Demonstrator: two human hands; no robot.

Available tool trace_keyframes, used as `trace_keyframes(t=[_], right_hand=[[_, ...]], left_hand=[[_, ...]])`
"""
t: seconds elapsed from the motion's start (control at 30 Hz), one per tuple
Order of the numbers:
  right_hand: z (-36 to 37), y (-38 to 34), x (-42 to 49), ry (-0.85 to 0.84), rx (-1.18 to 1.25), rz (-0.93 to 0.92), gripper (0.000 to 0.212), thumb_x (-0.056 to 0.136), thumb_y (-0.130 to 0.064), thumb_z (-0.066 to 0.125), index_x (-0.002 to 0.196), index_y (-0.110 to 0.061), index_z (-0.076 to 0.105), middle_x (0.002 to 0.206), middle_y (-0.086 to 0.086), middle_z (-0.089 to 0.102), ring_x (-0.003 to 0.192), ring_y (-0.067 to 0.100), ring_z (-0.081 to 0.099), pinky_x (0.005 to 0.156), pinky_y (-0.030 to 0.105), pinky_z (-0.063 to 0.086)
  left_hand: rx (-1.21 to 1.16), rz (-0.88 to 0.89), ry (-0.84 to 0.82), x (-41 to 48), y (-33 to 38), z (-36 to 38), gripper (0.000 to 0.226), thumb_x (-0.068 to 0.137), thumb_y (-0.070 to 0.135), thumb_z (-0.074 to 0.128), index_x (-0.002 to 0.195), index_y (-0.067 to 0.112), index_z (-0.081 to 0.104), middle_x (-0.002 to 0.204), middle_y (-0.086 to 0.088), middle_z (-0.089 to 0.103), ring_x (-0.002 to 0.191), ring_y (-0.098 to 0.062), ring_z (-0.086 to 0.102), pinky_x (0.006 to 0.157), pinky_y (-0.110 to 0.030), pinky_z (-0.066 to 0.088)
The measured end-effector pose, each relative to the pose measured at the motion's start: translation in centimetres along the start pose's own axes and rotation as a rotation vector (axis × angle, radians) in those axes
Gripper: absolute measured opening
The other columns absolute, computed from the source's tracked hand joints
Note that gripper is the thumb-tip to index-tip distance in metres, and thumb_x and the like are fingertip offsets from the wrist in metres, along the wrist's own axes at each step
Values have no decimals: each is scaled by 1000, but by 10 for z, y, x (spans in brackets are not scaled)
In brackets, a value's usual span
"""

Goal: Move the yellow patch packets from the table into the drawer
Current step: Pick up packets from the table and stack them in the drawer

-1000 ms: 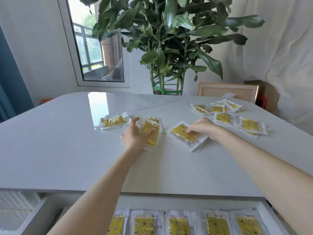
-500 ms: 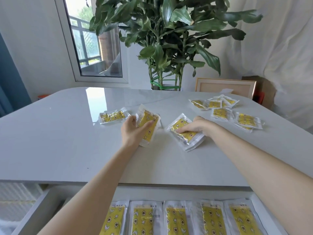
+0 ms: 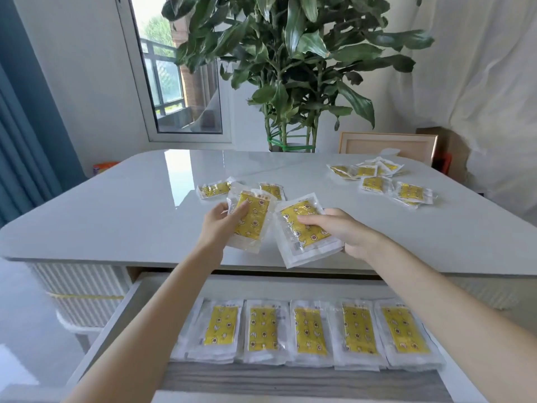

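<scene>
Left packet (image 3: 252,219): held over the near part of the table (image 3: 116,216); its long axis is run from about 1 to 7 o'clock, yellow face up.
Right packet (image 3: 305,231): held just at 3 o'clock of the first; its long axis is run from 11 to 5 o'clock, and its low corner is brought over the table's front edge.
Left hand (image 3: 216,225): closed on the left packet's 9 o'clock edge; the thumb (image 3: 242,207) is laid on the yellow face, the other fingers are hidden behind.
Right hand (image 3: 345,231): closed on the right packet from 3 o'clock; one finger (image 3: 305,221) is stretched across the face, the rest are tucked beneath.
Drawer (image 3: 122,309): pulled open at 6 o'clock; a row of five packets (image 3: 308,330) is laid inside, each long axis 12 to 6.
Loose packets: two (image 3: 213,189) are left just at 12 o'clock of the left hand, and a cluster (image 3: 377,181) at 2 o'clock, well apart.
Behind: a plant (image 3: 290,68) and a frame (image 3: 386,144) are seen past the table.
</scene>
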State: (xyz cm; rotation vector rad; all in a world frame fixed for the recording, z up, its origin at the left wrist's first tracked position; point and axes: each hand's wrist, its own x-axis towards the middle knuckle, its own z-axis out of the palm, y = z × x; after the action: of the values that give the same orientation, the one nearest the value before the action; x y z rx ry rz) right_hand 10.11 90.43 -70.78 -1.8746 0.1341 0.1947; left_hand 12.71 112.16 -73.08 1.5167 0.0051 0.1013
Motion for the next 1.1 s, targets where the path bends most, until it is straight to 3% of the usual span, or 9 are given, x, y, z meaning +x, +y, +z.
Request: trace_keyframes(t=[0.07,0.17,0.37,0.53,0.7,0.83,0.93,1.0,1.1], right_hand=[[9,-1,-22,-70,52,28,24,85,-29,69,102,-13,66,99,2,73,91,16,68,86,32,52],[22,0,-53,-185,62,64,10,87,-26,66,90,-16,66,86,-1,72,72,13,67,62,23,51],[61,19,-79,-332,31,215,13,88,-21,66,76,-15,64,75,0,67,63,16,62,57,24,50],[105,43,-74,-362,64,356,9,92,-13,60,85,-9,63,67,3,71,55,15,68,55,27,57],[145,60,-59,-265,124,433,7,93,-6,58,89,-5,52,74,10,67,57,19,66,55,32,56],[170,67,-38,-191,96,466,18,95,-7,54,78,-7,52,59,4,66,47,13,62,52,26,52],[188,72,-20,-151,82,490,8,93,-11,56,99,-5,58,98,11,67,81,23,65,77,36,55],[196,73,-11,-126,52,487,34,92,-14,56,126,-8,49,129,12,53,112,29,57,90,41,51],[205,79,0,-92,1,473,42,96,-16,52,136,-7,41,137,12,44,124,30,46,95,38,42]], left_hand=[[-12,-25,-27,-20,4,-16,13,86,27,67,88,15,61,83,-5,66,71,-19,63,69,-32,52],[57,-63,-72,-49,3,-43,19,85,29,68,86,13,58,74,-2,65,62,-17,61,56,-26,50],[205,-247,-116,-84,-17,-97,33,82,29,71,105,7,60,87,-10,70,64,-17,67,51,-24,54],[283,-466,-137,-87,-36,-128,22,88,19,65,103,4,60,90,-14,68,78,-27,66,79,-42,55],[420,-625,-74,-78,-53,-137,11,92,13,58,87,5,53,84,-14,64,72,-25,64,66,-36,56],[506,-718,-33,-62,-66,-139,12,93,15,58,91,3,55,102,-17,68,98,-32,67,93,-47,51],[536,-761,0,-48,-76,-140,11,93,14,56,91,4,55,100,-14,67,95,-29,66,97,-43,49],[545,-787,16,-40,-84,-140,10,92,13,57,89,4,56,100,-13,65,102,-29,66,96,-43,50],[603,-778,31,-30,-96,-146,10,89,12,60,92,2,59,107,-15,66,108,-32,63,94,-47,51]])
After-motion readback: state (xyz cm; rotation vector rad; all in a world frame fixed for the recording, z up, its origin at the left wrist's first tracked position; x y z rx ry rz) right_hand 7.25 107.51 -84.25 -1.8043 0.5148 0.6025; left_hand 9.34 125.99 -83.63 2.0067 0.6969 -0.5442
